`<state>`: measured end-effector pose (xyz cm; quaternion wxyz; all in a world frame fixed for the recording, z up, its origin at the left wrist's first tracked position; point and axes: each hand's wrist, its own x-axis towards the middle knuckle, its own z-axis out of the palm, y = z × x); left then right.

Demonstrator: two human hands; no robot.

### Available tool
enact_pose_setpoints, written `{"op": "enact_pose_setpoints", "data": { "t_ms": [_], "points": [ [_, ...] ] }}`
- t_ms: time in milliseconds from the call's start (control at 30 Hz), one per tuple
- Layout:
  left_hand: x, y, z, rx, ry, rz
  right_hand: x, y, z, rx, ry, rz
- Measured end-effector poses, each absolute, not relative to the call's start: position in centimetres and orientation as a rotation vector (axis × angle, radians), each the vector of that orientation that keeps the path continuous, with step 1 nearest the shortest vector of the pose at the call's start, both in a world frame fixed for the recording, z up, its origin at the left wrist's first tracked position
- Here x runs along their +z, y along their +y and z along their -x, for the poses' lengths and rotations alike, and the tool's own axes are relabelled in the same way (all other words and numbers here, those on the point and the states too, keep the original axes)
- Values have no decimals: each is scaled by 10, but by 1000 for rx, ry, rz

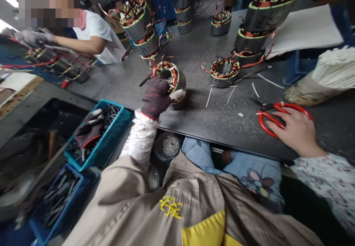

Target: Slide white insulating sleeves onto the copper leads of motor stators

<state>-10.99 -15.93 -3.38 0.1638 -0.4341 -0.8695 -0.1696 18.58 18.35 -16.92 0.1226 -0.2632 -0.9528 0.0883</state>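
Observation:
My left hand (pixel 156 95), in a dark knitted glove with light fingertips, grips the near rim of a motor stator (pixel 181 80). The stator is a grey ring with copper windings and a pale green edge, tilted on the dark table. Part of it is hidden behind my fingers. At the right, my bare right hand (pixel 298 129) is closed over the red handles of a pair of scissors (pixel 298 108). Their dark blades point left, low over the tabletop. A second stator (pixel 224 74) stands between my hands, farther back, with copper leads spreading from it.
Stacked stators (pixel 252 35) rise at the back right, others (pixel 144 31) at the back left. White strips (pixel 209 97) lie on the table (pixel 194 122). White sleeving (pixel 335 68) fills a bundle at right. Teal (pixel 107 146) and blue bins (pixel 59 198) stand left. A co-worker (pixel 101 35) works beyond.

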Motion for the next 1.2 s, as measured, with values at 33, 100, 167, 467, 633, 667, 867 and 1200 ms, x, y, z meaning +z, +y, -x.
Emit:
{"op": "enact_pose_setpoints", "data": {
  "t_ms": [33, 100, 167, 467, 633, 667, 867, 1200],
  "points": [
    [-32, -159, 126, -269, -2488, 1298, -170, 184, -186, 257, -2774, 768],
    [-31, -159, 155, 8, -2513, 1436, -171, 184, -187, 261, -2760, 769],
    [-30, -162, 175, 111, -2499, 1594, -172, 184, -188, 266, -2759, 770],
    [-29, -144, 128, -214, -2362, 1252, -167, 179, -186, 301, -2759, 740],
    [-65, 0, 99, -416, -2458, 1684, -178, 181, -186, 299, -2669, 696],
    [-73, 29, 100, -409, -2520, 1677, -181, 182, -186, 307, -2634, 692],
    [-97, 83, 120, -65, -2645, 1551, -189, 188, -188, 331, -2560, 654],
    [-80, -45, 86, -143, -2379, 2106, -195, 189, -182, 514, -2391, 733]
  ]
}}
